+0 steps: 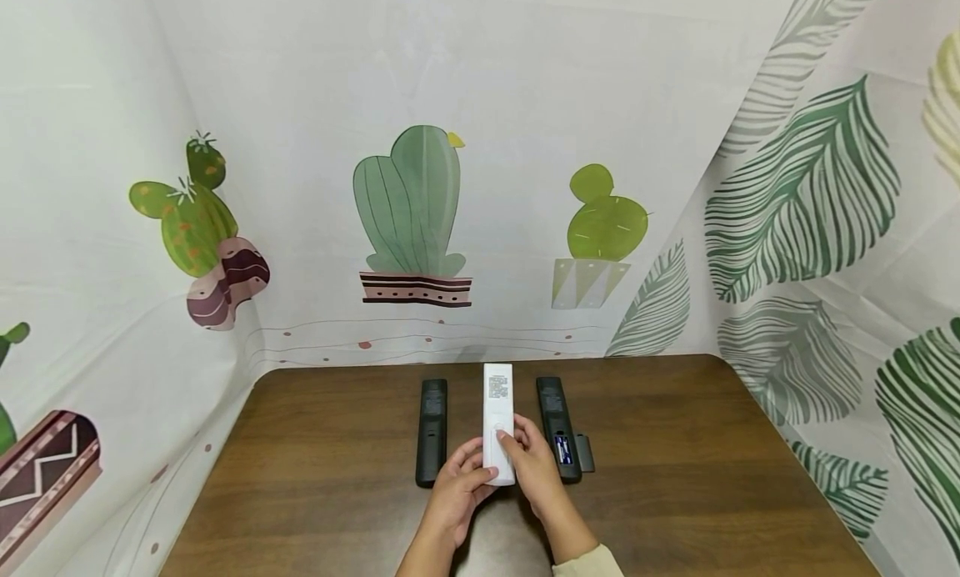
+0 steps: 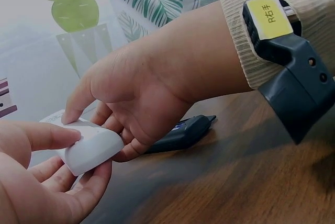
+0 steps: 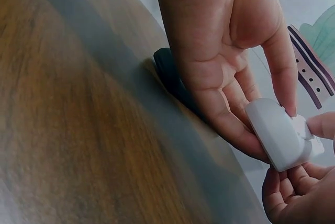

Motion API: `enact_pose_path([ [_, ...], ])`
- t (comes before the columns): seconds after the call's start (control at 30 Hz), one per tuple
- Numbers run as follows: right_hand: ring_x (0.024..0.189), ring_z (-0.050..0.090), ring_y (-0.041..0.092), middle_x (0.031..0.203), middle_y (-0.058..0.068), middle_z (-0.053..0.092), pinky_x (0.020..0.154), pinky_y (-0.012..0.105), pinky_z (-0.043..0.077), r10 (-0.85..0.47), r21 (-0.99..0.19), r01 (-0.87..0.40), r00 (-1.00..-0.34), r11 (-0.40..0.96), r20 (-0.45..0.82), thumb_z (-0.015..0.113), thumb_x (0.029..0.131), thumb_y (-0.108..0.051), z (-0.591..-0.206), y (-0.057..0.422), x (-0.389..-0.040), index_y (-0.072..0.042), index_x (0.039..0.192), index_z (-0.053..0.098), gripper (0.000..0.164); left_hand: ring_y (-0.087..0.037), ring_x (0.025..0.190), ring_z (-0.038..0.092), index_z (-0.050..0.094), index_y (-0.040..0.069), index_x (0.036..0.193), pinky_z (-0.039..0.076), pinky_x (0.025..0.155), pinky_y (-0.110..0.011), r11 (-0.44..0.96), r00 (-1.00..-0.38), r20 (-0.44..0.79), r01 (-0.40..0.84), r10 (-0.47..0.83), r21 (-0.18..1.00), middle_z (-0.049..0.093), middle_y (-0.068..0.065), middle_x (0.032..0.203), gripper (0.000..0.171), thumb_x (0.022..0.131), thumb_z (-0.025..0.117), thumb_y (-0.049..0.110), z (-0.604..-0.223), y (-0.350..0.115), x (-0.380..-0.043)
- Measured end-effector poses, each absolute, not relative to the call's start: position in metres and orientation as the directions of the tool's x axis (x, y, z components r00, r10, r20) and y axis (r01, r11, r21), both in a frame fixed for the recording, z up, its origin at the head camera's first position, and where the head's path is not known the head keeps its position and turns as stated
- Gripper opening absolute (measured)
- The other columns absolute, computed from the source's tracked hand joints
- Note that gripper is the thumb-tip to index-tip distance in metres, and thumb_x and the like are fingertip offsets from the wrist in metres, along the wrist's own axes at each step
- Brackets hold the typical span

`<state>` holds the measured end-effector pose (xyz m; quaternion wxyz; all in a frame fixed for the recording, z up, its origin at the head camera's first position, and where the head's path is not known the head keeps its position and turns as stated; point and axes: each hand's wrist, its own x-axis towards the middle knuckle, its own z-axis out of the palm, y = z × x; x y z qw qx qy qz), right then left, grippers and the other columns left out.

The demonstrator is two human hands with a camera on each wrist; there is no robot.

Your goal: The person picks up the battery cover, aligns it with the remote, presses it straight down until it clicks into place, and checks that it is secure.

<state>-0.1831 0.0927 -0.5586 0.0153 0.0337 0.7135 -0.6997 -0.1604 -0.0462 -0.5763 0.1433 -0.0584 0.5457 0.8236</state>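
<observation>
A white remote control is held up over the table, its back with a printed label facing me. My left hand grips its lower left side, thumb on the back near the bottom end and fingers underneath. From the right, my right hand holds it too, the thumb pressing on the battery cover area. In the left wrist view both thumbs lie on top of the white remote. The right wrist view shows its rounded end between the two hands.
A black remote lies face down on the wooden table, left of the hands. On the right, another black remote has its battery compartment exposed, a blue battery inside, with its loose cover beside it. Printed cloth hangs behind.
</observation>
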Motion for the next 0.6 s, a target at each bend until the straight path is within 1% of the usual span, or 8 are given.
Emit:
enact_pose_path([
  [0.23, 0.093, 0.062, 0.016, 0.117, 0.022, 0.068, 0.077, 0.025, 0.051, 0.029, -0.997, 0.079, -0.996, 0.015, -0.078, 0.063, 0.099, -0.018, -0.5596, 0.0932, -0.1840, -0.001, 0.141, 0.050, 0.048, -0.018, 0.103, 0.068, 0.038, -0.002, 0.149, 0.057, 0.088, -0.033, -0.357, -0.952, -0.255, -0.300, 0.170, 0.884, 0.065, -0.013, 0.132, 0.065, 0.090, 0.065, 0.001, -0.5770, -0.0461, -0.1604],
  [0.6, 0.091, 0.062, 0.016, 0.116, 0.024, 0.068, 0.075, 0.025, 0.051, 0.027, -0.998, 0.058, -0.998, 0.005, -0.058, 0.062, 0.099, -0.016, -0.5606, 0.0926, -0.1844, 0.001, 0.141, 0.050, 0.047, -0.017, 0.101, 0.068, 0.040, -0.002, 0.147, 0.057, 0.087, -0.033, -0.370, -0.953, -0.257, -0.301, 0.162, 0.879, 0.068, -0.011, 0.127, 0.063, 0.089, 0.065, -0.001, -0.5779, -0.0449, -0.1616],
])
